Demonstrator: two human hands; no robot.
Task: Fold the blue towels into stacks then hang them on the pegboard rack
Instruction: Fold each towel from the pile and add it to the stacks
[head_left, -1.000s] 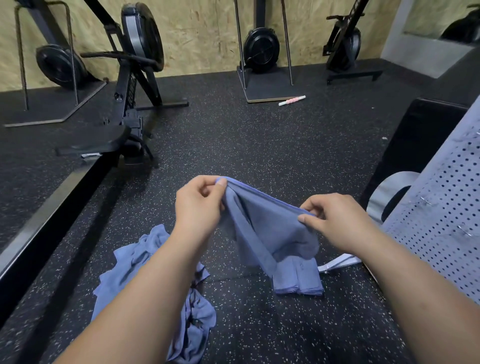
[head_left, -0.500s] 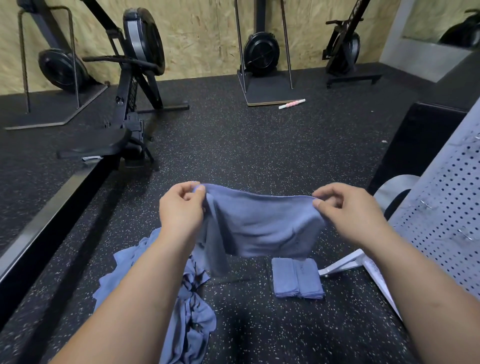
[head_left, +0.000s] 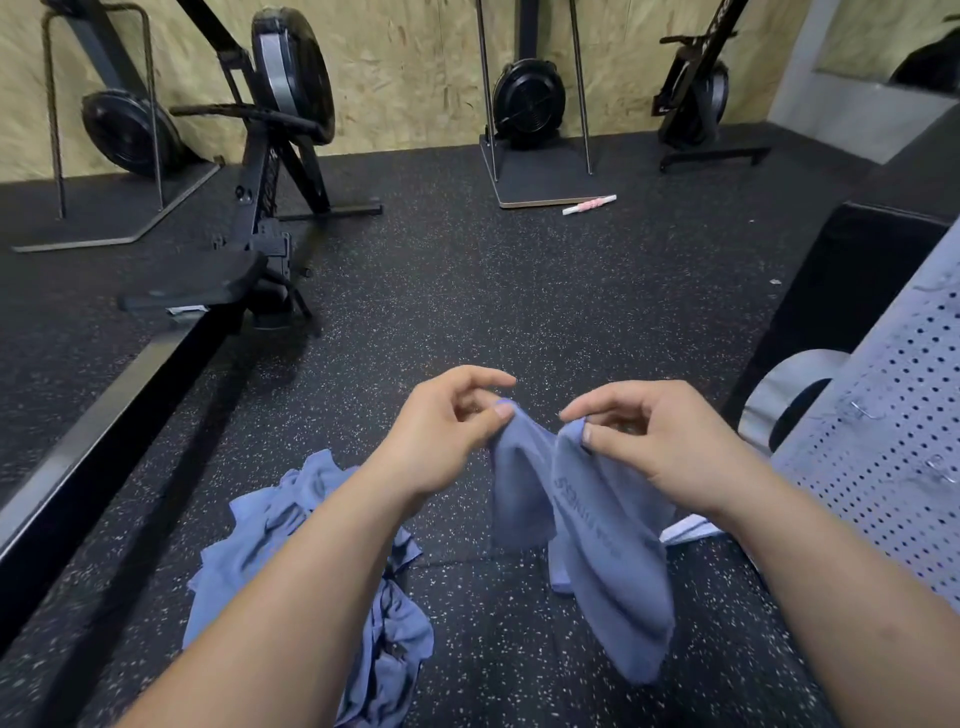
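now the left hand (head_left: 447, 431) and right hand (head_left: 660, 441) each pinch the blue towel (head_left: 597, 530), seemingly folded, above a loose towel heap (head_left: 291, 525).

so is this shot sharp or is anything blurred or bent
In the head view the left hand and right hand and the towel they pinch look sharp; the same view's wide lens bends the edges, so the pegboard and the black rail look skewed; its light is soft and even, with a dull sheen on the rail and no hard glare.
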